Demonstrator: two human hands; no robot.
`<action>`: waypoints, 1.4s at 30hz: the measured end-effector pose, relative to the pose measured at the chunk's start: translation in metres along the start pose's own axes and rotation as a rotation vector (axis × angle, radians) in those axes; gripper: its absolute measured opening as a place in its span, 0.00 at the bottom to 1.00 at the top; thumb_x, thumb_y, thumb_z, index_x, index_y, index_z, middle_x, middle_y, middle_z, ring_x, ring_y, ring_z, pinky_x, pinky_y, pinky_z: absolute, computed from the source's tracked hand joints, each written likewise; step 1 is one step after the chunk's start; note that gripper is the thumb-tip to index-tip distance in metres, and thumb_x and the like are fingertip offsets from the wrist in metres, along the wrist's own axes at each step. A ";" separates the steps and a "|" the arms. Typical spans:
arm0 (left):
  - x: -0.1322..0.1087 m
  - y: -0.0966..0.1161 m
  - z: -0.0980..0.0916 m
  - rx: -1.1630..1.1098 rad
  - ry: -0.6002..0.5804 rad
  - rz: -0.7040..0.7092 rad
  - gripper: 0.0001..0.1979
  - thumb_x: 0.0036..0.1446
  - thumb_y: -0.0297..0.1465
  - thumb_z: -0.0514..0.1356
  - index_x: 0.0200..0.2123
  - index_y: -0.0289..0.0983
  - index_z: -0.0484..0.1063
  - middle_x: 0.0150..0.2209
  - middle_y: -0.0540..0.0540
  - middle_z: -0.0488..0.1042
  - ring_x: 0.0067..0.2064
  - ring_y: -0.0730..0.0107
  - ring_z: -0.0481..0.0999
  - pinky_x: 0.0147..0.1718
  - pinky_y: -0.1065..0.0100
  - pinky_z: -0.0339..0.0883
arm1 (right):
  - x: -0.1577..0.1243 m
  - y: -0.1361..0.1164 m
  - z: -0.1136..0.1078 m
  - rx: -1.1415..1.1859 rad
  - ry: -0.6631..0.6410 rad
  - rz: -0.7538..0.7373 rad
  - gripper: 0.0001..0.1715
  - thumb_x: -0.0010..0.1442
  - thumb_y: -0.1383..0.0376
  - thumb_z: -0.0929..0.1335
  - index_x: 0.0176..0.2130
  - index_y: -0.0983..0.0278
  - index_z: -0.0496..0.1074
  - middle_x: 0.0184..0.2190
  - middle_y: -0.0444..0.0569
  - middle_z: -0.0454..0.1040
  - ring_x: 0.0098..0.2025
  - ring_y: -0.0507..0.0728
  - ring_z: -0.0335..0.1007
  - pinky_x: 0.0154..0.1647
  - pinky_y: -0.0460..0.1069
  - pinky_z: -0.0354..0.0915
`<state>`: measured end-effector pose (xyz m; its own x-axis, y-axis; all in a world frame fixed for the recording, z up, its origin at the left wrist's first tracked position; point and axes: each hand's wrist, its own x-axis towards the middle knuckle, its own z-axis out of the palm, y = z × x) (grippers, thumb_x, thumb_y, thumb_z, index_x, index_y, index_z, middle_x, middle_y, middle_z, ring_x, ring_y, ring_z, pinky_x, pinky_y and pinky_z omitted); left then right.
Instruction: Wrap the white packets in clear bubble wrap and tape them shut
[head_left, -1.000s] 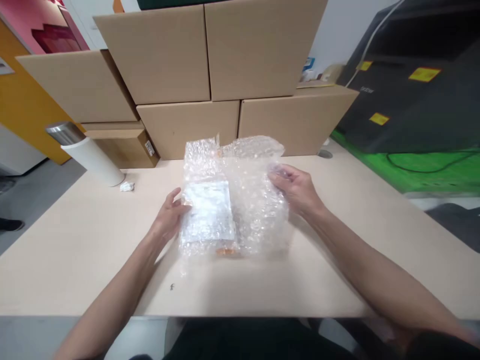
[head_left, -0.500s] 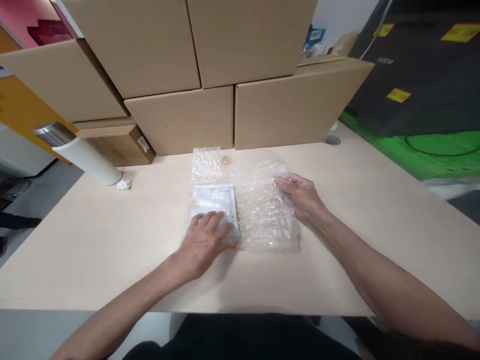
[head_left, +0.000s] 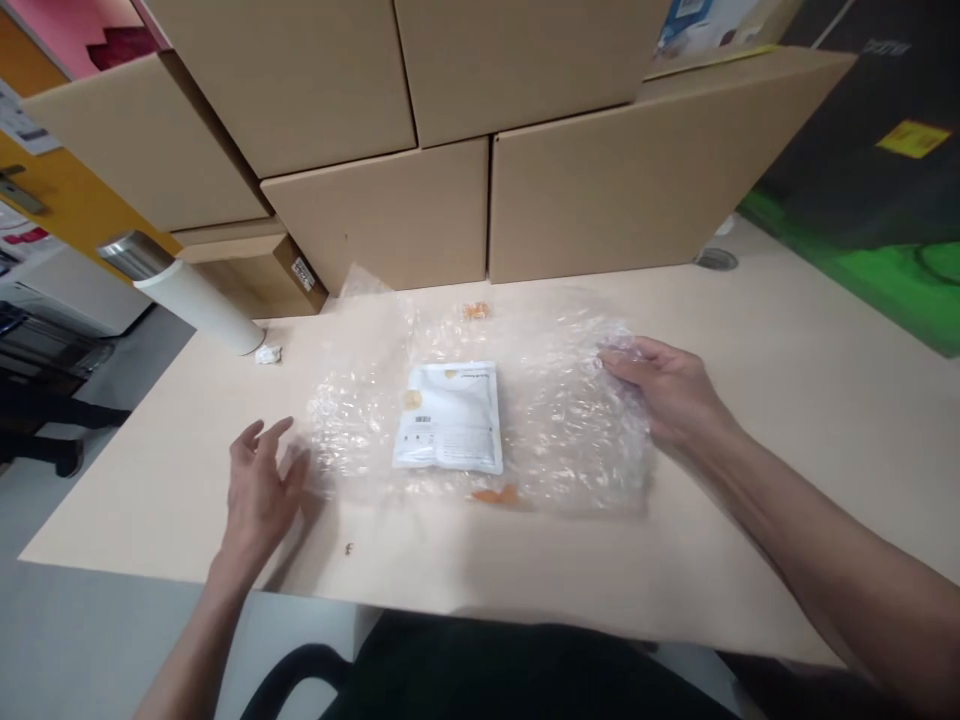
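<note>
Hovering unclasped near the tabletop's (head_left: 420,565) front edge, the left hand (head_left: 262,495) held nothing; the white packet (head_left: 450,415), mid-tabletop on bubble wrap (head_left: 577,440), could have slid had the right hand (head_left: 675,390), pinching the wrap's right side, tugged.

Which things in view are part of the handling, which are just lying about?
In use:
- bubble wrap, right edge gripped by the right hand; left hand open near its left edge
- white pouch, lying on the wrap

Apparently just lying about:
- white bottle with metal cap
- crumpled white scrap
- cardboard boxes behind
</note>
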<state>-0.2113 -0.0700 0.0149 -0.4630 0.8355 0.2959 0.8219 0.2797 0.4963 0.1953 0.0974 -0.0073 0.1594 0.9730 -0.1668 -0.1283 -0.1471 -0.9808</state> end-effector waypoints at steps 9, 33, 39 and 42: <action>0.004 0.074 0.038 -0.218 -0.562 0.087 0.19 0.61 0.44 0.58 0.25 0.38 0.76 0.25 0.47 0.72 0.24 0.69 0.66 0.23 0.68 0.55 | -0.003 0.001 -0.004 0.070 0.037 0.121 0.12 0.37 0.67 0.79 0.27 0.64 0.78 0.23 0.45 0.72 0.23 0.50 0.63 0.21 0.45 0.61; 0.024 -0.020 0.026 -0.326 -0.491 -0.271 0.16 0.54 0.44 0.62 0.26 0.37 0.68 0.19 0.52 0.68 0.20 0.74 0.65 0.19 0.73 0.56 | 0.009 0.003 -0.017 -0.238 0.276 -0.270 0.25 0.43 0.65 0.77 0.44 0.62 0.77 0.44 0.52 0.77 0.39 0.57 0.74 0.38 0.53 0.71; 0.025 -0.017 0.026 -0.310 -0.481 -0.269 0.14 0.51 0.42 0.62 0.25 0.38 0.67 0.17 0.52 0.68 0.18 0.74 0.65 0.19 0.72 0.56 | -0.034 -0.024 0.033 -0.662 -0.170 -1.014 0.17 0.63 0.60 0.69 0.52 0.55 0.73 0.51 0.54 0.75 0.55 0.65 0.69 0.52 0.64 0.69; 0.024 -0.017 0.026 -0.274 -0.474 -0.257 0.14 0.52 0.42 0.61 0.24 0.38 0.67 0.17 0.52 0.68 0.18 0.74 0.64 0.19 0.71 0.55 | -0.058 -0.015 0.084 -0.704 -0.612 -1.190 0.16 0.68 0.64 0.65 0.54 0.61 0.72 0.48 0.54 0.78 0.53 0.62 0.72 0.56 0.64 0.68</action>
<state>-0.2279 -0.0419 -0.0080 -0.3856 0.8946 -0.2260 0.5584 0.4213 0.7147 0.1053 0.0579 0.0254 -0.6131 0.4782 0.6288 0.2876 0.8765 -0.3861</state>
